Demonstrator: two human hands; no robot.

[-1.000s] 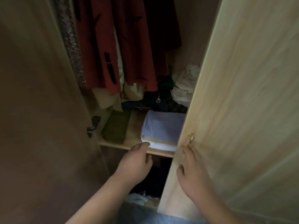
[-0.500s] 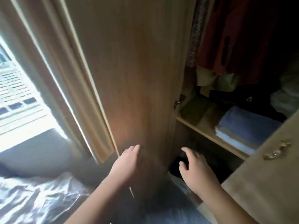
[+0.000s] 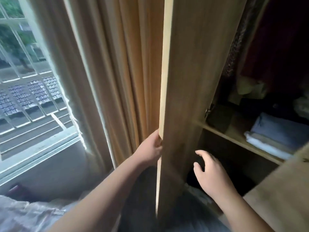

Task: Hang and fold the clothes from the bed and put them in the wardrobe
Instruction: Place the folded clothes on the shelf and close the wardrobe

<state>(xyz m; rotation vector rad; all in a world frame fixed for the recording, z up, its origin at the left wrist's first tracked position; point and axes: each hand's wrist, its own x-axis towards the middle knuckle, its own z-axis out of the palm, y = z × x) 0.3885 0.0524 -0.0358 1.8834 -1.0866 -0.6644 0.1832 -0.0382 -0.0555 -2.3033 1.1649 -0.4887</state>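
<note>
1. Far left, low down, lies the bed (image 3: 28, 216), covered in pale crumpled fabric. It is too blurred to tell sheet from garments, but any clothes left to hang or fold would be there. Above it are the window (image 3: 30, 84) and a long tan curtain (image 3: 117, 72).

2. The left hand (image 3: 150, 147) reaches forward on an outstretched arm. It grips the pale free edge of the left door (image 3: 192, 81), the fingers curled round that edge and mostly hidden behind it.

3. That door stands edge-on, its long axis upright, between the bed side and the wardrobe (image 3: 237, 158). The next move turns on this: swinging the door either way pivots it about its far, hinged side, and the left hand is already on it.

4. The right hand (image 3: 210, 174) hovers just inside the opening, palm down, below the shelf (image 3: 234, 139). Its fingers are loosely spread and slightly bent, touching nothing.

5. On that shelf, up and to the right of the right hand and well apart from it, sits a folded stack (image 3: 275, 133), bluish on top and white beneath.

6. At the lower right corner is the right door (image 3: 284, 198), open.
</note>
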